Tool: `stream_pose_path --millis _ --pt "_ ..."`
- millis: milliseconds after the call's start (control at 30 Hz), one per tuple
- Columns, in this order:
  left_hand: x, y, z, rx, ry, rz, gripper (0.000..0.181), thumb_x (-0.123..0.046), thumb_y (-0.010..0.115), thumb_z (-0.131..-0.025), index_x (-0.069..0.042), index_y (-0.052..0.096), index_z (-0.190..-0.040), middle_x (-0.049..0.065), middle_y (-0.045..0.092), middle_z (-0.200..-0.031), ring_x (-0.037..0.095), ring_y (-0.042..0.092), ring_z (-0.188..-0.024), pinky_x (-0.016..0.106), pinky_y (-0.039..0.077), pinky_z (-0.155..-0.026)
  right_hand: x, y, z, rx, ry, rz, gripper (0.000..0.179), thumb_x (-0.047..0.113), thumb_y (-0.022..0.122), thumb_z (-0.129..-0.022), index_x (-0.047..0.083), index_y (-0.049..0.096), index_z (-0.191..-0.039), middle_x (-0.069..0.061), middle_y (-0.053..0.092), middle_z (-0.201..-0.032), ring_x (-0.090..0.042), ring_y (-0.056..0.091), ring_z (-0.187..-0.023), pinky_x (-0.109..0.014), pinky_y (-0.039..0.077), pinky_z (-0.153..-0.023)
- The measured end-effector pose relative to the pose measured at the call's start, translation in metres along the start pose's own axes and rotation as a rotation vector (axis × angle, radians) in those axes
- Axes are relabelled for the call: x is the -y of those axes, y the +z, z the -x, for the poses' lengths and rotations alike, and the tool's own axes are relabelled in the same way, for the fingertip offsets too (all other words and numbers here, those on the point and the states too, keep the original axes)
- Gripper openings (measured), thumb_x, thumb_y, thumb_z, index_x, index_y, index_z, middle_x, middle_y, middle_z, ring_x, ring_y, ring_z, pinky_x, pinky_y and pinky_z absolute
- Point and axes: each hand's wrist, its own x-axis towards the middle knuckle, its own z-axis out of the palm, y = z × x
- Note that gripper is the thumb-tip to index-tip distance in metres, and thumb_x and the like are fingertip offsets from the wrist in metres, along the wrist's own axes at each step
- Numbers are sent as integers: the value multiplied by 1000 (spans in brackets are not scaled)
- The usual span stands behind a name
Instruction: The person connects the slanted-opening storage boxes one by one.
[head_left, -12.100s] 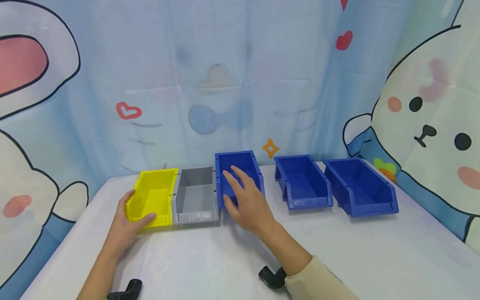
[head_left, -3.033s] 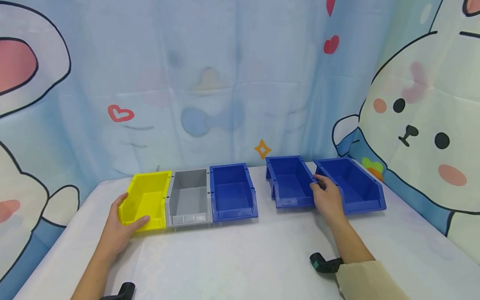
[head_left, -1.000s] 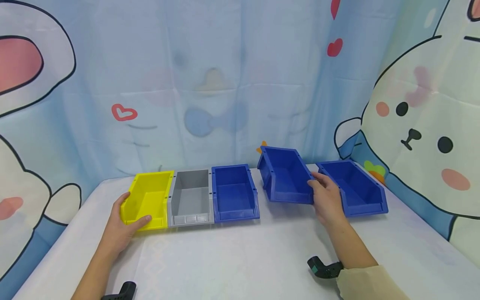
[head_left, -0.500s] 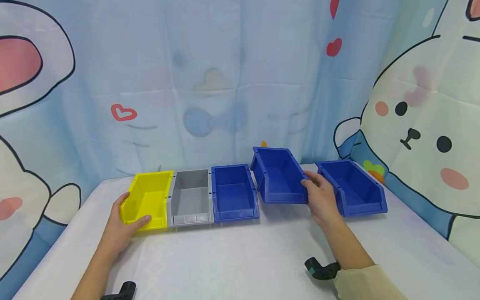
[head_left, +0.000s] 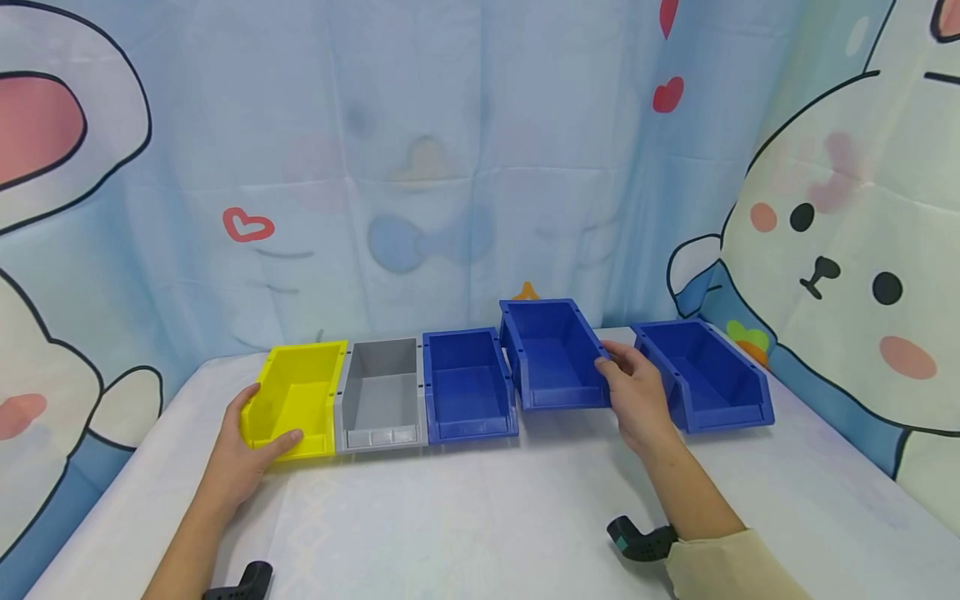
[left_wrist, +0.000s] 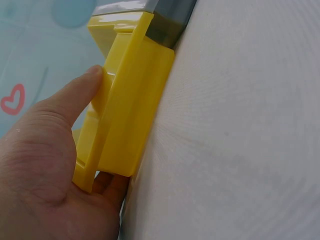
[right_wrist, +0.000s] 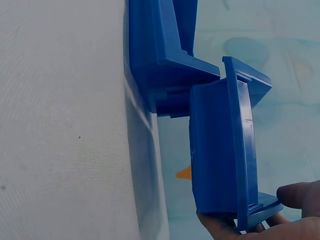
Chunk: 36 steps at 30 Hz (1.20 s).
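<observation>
My left hand (head_left: 247, 454) grips the left side of a yellow plastic storage bin (head_left: 300, 396); in the left wrist view its thumb lies over the front lip while the other fingers are partly hidden. A grey bin (head_left: 382, 396) and a blue bin (head_left: 468, 383) stand side by side to the right of the yellow one. My right hand (head_left: 637, 392) pinches the right wall of another blue bin (head_left: 558, 354), raised off the table just right of that row. In the right wrist view, the held bin (right_wrist: 215, 145) sits higher than its neighbour (right_wrist: 175, 75), their near sides close together.
Right of my right hand, one more blue bin (head_left: 708, 375) stands on the white-covered table (head_left: 450, 525). A patterned curtain (head_left: 420, 167) hangs close behind the bins. Black devices (head_left: 641, 540) sit at my wrists.
My right hand has gone from the third bin in the row to the separate blue bin, lifted it and carried it left beside the row, levelling it. The left hand stays on the yellow bin.
</observation>
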Motion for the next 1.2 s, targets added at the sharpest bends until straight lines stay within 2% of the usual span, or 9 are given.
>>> stream_pose_path --millis 300,533,733,833,933,1067,1200 --pt "1 1 -1 -8 3 5 113 -35 78 -91 -23 -4 -168 18 -3 -174 47 14 -153 69 13 -125 2 0 0 21 -79 110 53 26 43 -111 13 35 -162 -15 38 -164 -32 36 -150 -50 30 -126" --pt "1 1 1 -10 3 1 113 -34 78 -91 -22 -4 -168 18 -4 -174 47 14 -153 69 13 -125 3 1 1 37 -37 152 57 32 43 -111 13 30 -164 -17 34 -166 -35 34 -151 -54 30 -126" --pt "0 1 3 -11 16 5 112 -35 78 -91 -22 -3 -168 19 -2 -174 47 15 -152 69 14 -125 3 3 2 11 -52 199 59 34 43 -110 15 29 -164 -17 31 -168 -38 32 -153 -58 31 -125" --pt "0 1 3 -15 16 3 112 -35 78 -92 -22 -3 -168 20 -1 -174 47 16 -152 69 15 -125 3 4 4 -32 -114 242 59 34 44 -110 16 28 -164 -16 32 -168 -38 31 -154 -59 33 -123" --pt "-1 1 3 -16 15 -1 111 -34 78 -92 -23 -3 -168 19 0 -174 47 16 -152 69 15 -125 4 7 6 -91 -212 297 59 31 47 -109 15 31 -163 -14 34 -167 -38 32 -154 -59 34 -123" --pt "-1 1 2 -11 11 -5 112 -35 78 -92 -24 -3 -168 18 -1 -174 46 15 -153 68 15 -126 4 13 10 -159 -365 391 57 24 53 -105 12 39 -159 -16 39 -164 -39 33 -152 -64 31 -121" --pt "0 1 1 -6 7 -8 112 -35 78 -92 -24 -4 -168 18 -1 -174 46 15 -153 67 15 -126 3 20 13 -189 -546 470 55 15 57 -100 8 47 -153 -18 43 -160 -41 35 -150 -69 28 -120"
